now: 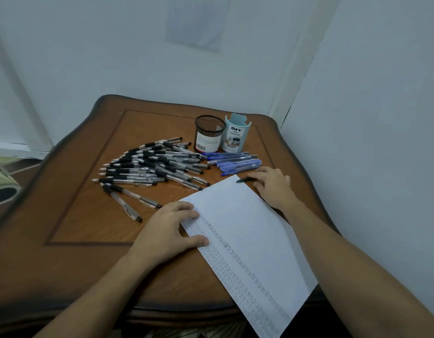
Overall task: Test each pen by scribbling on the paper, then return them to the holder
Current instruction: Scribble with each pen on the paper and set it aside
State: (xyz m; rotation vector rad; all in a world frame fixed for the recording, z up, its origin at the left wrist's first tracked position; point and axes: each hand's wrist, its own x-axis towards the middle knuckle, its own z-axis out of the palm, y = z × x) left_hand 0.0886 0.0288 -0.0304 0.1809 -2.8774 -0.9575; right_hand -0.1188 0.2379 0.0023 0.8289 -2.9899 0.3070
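A white sheet of paper [245,230] lies slanted on the wooden table [89,215], with rows of small scribbles along its left side. My left hand [169,230] presses flat on the paper's left edge. My right hand [272,184] lies at the sheet's far corner, its fingers on a dark pen [244,180] that lies on the table. A heap of black pens [152,164] fills the table's middle. Several blue pens [238,162] lie right of the heap. Behind them stand a black mesh holder [208,134] and a pale blue holder [235,135].
Two black pens [128,198] lie apart from the heap, near my left hand. White walls close in behind and to the right of the table. The paper's near end hangs over the table's front edge. Patterned floor shows at the far left.
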